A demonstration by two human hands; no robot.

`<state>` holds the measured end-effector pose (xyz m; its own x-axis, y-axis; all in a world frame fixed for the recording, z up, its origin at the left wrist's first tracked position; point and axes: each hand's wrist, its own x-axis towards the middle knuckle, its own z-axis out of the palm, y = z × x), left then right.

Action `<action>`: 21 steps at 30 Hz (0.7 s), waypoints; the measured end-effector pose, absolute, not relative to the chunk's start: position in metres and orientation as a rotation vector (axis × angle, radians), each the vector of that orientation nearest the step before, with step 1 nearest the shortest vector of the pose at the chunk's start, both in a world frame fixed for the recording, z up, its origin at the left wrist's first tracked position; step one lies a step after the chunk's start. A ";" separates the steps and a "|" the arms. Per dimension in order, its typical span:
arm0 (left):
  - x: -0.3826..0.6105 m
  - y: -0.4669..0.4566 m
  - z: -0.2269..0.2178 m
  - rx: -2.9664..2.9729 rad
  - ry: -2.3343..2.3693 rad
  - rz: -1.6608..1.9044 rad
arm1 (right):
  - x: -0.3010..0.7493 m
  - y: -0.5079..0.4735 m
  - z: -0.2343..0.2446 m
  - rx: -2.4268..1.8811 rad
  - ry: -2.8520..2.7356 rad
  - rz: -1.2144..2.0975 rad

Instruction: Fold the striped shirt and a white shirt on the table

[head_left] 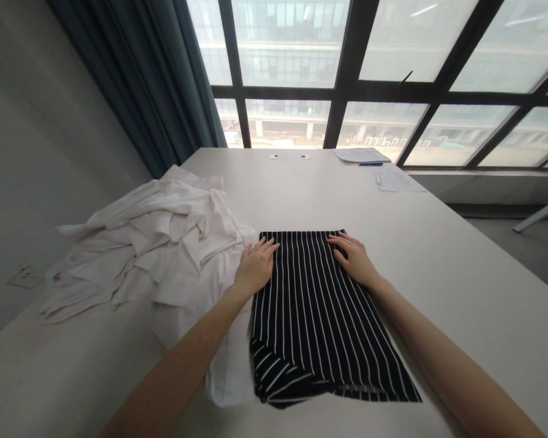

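A black garment with white stripes (315, 304) lies spread on the white table, its far edge straight. Its near left corner is bunched, and the near edge gapes a little. My left hand (257, 263) rests on the far left corner of the cloth, fingers extended and pointing to the right. On the far right corner lies my right hand (354, 258), its fingers stretched out over the stripes. Neither hand grips the fabric. Beside my left arm, a rumpled heap of white cloth (173, 237) reaches close to the striped garment.
The white table (461, 292) extends to the windows. Papers (360, 155) and a blue pen (371, 163) lie at its far right, near another thin sheet (399, 180). A dark curtain (164, 79) hangs at the left, by a wall with a socket (26, 277).
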<state>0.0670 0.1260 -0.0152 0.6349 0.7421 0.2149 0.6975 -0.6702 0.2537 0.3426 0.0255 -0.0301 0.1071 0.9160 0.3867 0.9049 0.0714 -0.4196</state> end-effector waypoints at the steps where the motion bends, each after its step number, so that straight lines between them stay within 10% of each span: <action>1: 0.067 0.126 -0.016 2.705 1.199 0.457 | 0.342 0.025 -0.030 -1.812 -1.768 0.017; 21: 0.066 0.128 -0.020 2.711 1.223 0.484 | 0.345 0.027 -0.035 -1.848 -1.683 -0.064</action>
